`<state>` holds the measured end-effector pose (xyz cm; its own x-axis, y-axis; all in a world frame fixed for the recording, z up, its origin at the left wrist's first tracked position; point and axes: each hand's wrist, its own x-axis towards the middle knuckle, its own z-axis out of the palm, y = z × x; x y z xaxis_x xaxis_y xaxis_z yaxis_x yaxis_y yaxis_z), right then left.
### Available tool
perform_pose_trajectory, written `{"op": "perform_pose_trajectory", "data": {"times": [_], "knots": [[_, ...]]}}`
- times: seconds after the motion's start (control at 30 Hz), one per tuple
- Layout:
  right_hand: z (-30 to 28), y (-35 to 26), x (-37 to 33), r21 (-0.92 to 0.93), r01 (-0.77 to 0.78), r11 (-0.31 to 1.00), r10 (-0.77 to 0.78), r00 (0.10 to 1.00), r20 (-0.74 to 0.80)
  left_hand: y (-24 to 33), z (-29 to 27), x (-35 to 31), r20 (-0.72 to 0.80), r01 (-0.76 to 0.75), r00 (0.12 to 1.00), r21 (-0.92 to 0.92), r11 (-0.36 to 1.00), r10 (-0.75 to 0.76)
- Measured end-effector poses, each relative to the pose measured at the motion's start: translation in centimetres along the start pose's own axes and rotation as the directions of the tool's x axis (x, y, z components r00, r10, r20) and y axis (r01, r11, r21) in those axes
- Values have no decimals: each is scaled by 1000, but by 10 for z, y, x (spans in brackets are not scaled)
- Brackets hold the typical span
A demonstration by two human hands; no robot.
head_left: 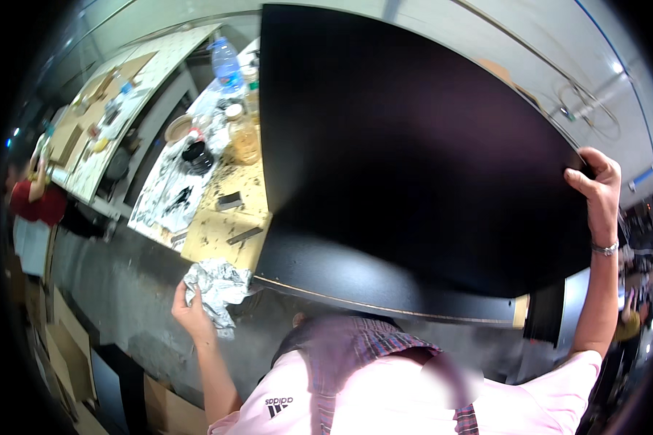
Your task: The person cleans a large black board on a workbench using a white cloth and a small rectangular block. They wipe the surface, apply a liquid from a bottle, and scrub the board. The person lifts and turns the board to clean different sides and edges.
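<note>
A large flat black panel point(413, 138) stands tilted up in front of me and fills most of the view. My right hand point(598, 190) grips its right edge, with the thumb on the face towards me and the fingers behind the edge. Low on the left, my left hand point(193, 313) is closed on a crumpled white cloth point(221, 287), beside the front corner of a stained yellowish board point(214, 243). Beneath the raised panel lies another black board point(334, 270) with a pale raw front edge.
Left of the panel, a paint-smeared worktop carries a dark pot point(197, 158), a bottle of amber liquid point(244, 138), a large clear plastic bottle point(226, 65) and a small dark block point(230, 201). Another person point(40, 197) stands far left by a long table. Cardboard pieces point(69, 348) lean at lower left.
</note>
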<state>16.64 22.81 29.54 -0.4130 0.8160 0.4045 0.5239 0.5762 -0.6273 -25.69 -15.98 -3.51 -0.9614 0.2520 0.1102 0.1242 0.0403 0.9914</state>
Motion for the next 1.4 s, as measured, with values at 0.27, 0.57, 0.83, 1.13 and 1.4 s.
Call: {"op": "perform_pose_trajectory", "data": {"times": [0.27, 0.57, 0.83, 1.13, 1.4], "knots": [[65, 77, 76, 22, -151, 988, 137, 941, 308, 11, -4, -21, -166, 55, 984, -88, 995, -69], [179, 225, 116, -236, 2, 972, 101, 902, 421, 58, 27, -35, -114, 38, 993, -19, 999, -40], [226, 239, 89, -400, 161, 902, 104, 819, 564, 62, 73, -28, 328, -258, 940, 497, 829, 96], [129, 319, 11, -593, -159, 789, 259, 962, 87, 61, 97, -21, 470, -353, 876, 781, 515, -112], [42, 362, -160, -276, -742, 611, 774, 634, 9, 40, 89, -13, 491, -277, 857, 695, 663, -157]]}}
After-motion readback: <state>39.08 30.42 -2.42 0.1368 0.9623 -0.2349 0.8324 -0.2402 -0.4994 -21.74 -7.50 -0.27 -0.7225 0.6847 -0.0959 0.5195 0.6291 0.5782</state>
